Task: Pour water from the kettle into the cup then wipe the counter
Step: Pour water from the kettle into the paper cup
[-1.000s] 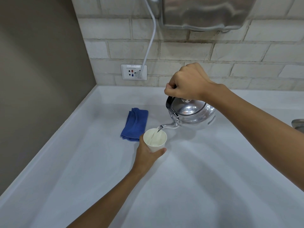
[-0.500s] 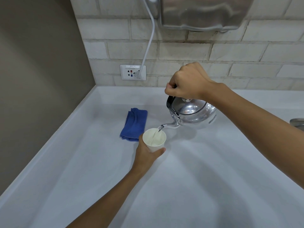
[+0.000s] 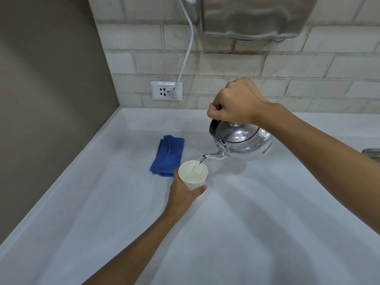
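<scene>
A shiny metal kettle (image 3: 243,141) hangs tilted to the left above the white counter (image 3: 236,233), my right hand (image 3: 236,102) shut on its dark handle. A thin stream of water runs from its spout into a white paper cup (image 3: 193,174). My left hand (image 3: 183,194) grips the cup from below and the near side, holding it under the spout. A folded blue cloth (image 3: 168,155) lies on the counter just left of and behind the cup.
A brick-tiled wall runs behind the counter, with a wall socket (image 3: 166,90) and a white cable (image 3: 186,52) plugged into it. A steel appliance (image 3: 259,16) hangs on the wall above. A brown side wall stands at the left. A metal edge (image 3: 371,151) shows at far right.
Both hands, kettle and cup hold nearly the same pose; water keeps running into the cup. The view has shifted only slightly.
</scene>
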